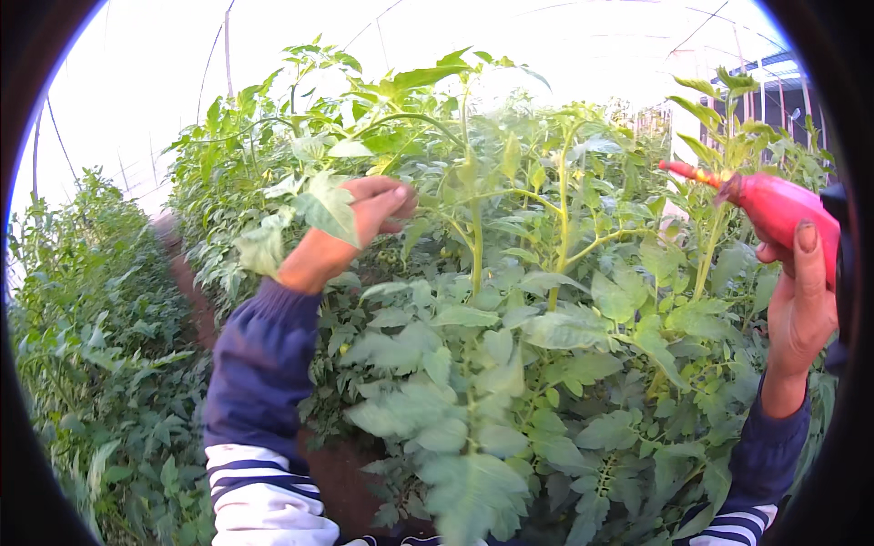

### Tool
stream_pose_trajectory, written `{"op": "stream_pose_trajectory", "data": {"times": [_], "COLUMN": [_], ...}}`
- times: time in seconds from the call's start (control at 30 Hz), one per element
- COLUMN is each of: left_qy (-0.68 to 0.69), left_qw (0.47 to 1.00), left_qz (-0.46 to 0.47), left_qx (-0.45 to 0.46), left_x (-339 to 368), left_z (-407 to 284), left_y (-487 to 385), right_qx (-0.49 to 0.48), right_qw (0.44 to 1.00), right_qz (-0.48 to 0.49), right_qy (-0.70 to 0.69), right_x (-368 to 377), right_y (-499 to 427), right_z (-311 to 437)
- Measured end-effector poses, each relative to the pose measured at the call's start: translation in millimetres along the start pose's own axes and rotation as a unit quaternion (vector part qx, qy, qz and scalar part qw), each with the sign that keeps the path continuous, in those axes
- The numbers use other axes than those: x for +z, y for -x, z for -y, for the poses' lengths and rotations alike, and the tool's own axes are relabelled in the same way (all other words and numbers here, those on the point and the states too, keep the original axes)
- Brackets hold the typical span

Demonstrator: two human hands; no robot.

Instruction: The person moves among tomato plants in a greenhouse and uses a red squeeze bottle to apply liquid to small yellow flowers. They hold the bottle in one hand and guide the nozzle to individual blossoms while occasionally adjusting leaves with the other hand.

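Observation:
Tomato plants fill the middle of the view, with thick green stems rising from the leaves. My left hand is raised among the upper leaves at centre left, fingers bent together and slightly blurred; a tomato leaf lies across the back of it. Whether its fingertips pinch anything cannot be told. At the right edge my right hand grips a pink-red squeeze bottle, whose narrow red and orange nozzle points left beside a leafy plant top. Dark cuffs over striped sleeves cover both forearms.
Another row of plants stands on the left, beyond a strip of bare reddish soil. Thin poles and pale covering stand behind. Small green tomatoes hang among the leaves. Shoe tips show at the bottom edge.

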State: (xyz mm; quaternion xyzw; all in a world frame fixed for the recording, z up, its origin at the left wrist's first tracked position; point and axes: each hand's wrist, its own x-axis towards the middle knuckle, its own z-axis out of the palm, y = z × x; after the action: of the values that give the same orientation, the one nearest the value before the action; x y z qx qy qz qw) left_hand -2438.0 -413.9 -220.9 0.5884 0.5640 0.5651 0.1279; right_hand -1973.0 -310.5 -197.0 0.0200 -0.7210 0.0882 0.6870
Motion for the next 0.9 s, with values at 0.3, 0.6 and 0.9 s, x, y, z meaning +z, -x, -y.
{"op": "stream_pose_trajectory", "data": {"times": [0.3,0.6,0.9], "left_qy": [0.289,0.228,0.316], "left_qw": [0.943,0.929,0.910], "left_qz": [0.096,0.106,0.133], "left_qx": [0.132,0.271,0.233], "left_x": [57,67,62], "left_z": [95,69,56], "left_y": [-186,-162,-130], "right_qx": [-0.063,-0.115,0.016], "right_qw": [0.990,0.973,0.995], "right_qz": [-0.033,0.164,0.077], "right_qy": [0.123,0.110,-0.059], "right_x": [77,234,383], "right_y": [-25,-90,-84], "right_z": [35,79,58]}}
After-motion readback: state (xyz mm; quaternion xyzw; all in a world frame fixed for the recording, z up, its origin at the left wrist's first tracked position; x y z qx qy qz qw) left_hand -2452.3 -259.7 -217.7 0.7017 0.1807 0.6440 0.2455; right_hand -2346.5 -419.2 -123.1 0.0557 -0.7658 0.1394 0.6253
